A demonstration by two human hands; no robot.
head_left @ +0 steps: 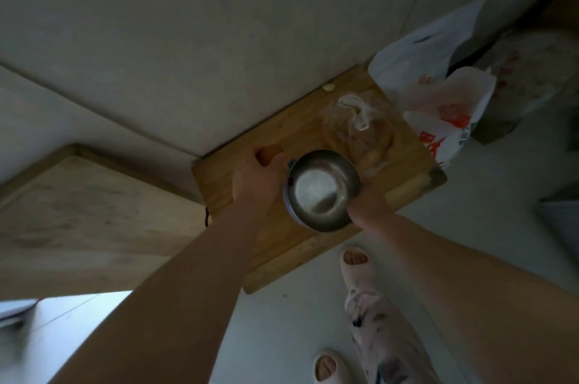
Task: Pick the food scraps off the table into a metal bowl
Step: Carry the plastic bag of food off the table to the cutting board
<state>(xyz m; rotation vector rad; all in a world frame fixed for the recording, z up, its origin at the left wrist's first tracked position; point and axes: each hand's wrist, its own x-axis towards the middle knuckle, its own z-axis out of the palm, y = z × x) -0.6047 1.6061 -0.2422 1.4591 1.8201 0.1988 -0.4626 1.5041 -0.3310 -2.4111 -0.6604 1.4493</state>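
A round metal bowl (319, 191) is tilted above a wooden cutting board (404, 164), and my right hand (368, 203) grips its near right rim. My left hand (257, 181) rests on the board beside the bowl's left side, fingers curled over a small orange scrap (271, 152); whether it is gripped I cannot tell. A pale garlic clove (328, 88) lies at the board's far edge. A clear plastic bag (357, 126) with pale food in it lies on the board behind the bowl.
A white plastic bag with red print (438, 95) sits at the board's right end. A larger wooden board (81, 211) lies to the left. Below are a pale floor, my patterned trouser leg (385, 339) and white slippers (355, 264).
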